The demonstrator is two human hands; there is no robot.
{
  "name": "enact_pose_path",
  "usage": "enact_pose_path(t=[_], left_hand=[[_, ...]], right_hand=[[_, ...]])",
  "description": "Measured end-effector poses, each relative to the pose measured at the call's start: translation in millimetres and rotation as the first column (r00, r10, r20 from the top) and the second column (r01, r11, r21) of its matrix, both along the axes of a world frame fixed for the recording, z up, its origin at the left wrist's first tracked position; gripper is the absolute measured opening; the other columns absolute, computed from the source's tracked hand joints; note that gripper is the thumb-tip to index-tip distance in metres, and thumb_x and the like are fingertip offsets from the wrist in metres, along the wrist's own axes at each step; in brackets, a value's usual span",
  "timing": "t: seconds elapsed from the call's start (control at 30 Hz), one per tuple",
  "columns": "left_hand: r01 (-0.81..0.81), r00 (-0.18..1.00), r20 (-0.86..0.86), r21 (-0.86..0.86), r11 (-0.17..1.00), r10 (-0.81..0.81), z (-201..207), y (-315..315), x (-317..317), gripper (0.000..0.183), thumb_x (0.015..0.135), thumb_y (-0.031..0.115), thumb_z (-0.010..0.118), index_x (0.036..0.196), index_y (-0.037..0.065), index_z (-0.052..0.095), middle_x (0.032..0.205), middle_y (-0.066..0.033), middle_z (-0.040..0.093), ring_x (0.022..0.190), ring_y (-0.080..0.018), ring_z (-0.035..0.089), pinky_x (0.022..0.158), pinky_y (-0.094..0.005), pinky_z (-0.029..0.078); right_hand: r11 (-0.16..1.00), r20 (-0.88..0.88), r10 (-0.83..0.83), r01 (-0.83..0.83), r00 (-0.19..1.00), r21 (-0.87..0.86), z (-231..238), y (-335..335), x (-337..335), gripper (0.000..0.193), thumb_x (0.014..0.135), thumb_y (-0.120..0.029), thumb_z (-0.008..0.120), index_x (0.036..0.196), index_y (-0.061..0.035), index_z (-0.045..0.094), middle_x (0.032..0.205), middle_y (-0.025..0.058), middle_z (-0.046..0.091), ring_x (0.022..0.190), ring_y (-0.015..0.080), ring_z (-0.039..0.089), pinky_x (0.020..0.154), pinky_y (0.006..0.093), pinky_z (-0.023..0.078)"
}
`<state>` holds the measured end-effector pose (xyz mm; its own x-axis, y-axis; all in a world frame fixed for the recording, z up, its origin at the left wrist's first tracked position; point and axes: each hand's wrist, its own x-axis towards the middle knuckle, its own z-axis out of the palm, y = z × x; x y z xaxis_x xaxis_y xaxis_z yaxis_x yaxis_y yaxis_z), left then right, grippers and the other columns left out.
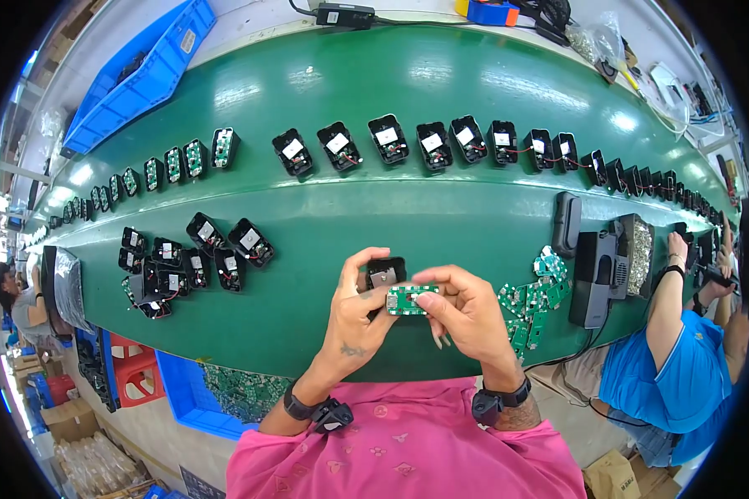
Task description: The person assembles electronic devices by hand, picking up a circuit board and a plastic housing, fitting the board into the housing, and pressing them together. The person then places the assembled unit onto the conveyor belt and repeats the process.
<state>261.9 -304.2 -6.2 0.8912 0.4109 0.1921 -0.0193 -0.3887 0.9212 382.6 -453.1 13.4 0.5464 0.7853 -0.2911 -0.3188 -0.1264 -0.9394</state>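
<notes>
My right hand (464,306) pinches a green circuit board (404,300) between thumb and fingers, its component side facing up. Behind the board, my left hand (359,301) is wrapped round a small black housing (386,271), whose open top shows a greyish block inside. The board hides the lower part of that housing, and the two hands nearly meet there. Close to my right hand, a loose pile of green circuit boards (534,303) lies on the green table (324,333). Left of my hands stands a cluster of black housings (250,243) with white labels and wires.
A long row of black housings (387,140) runs across the table's far side; those at the left (223,147) have green boards on top. At right stand a grey-black device (592,279) and a co-worker in blue (666,366). A blue bin (175,387) of boards sits below the table edge.
</notes>
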Motion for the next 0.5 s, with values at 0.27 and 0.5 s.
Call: enact_pose_path(t=[0.27,0.5], left_hand=[[-0.004,0.998,-0.045,-0.656,0.754,-0.035,2,-8,3,0.062,0.089,-0.003,0.066,0.146,0.001,0.041,0.135,-0.0107,0.052,0.112,-0.0171,0.059,0.095,-0.0313,0.052],[0.031,0.999,-0.001,-0.693,0.72,-0.044,-1,-9,5,0.058,0.092,-0.006,0.061,0.146,0.002,0.042,0.128,-0.0119,0.056,0.111,-0.0155,0.06,0.092,-0.0284,0.054]], right_hand=[[0.993,0.385,-0.089,0.111,0.919,-0.035,-13,6,-7,0.025,0.089,-0.002,0.07,0.112,-0.0015,0.061,0.093,0.0054,0.06,0.073,0.0075,0.059,0.056,0.021,0.045],[0.993,0.686,-0.116,0.072,0.719,0.093,-18,9,-3,0.016,0.083,-0.008,0.075,0.099,-0.0077,0.075,0.128,0.0111,0.052,0.105,0.0201,0.056,0.088,0.0342,0.049]])
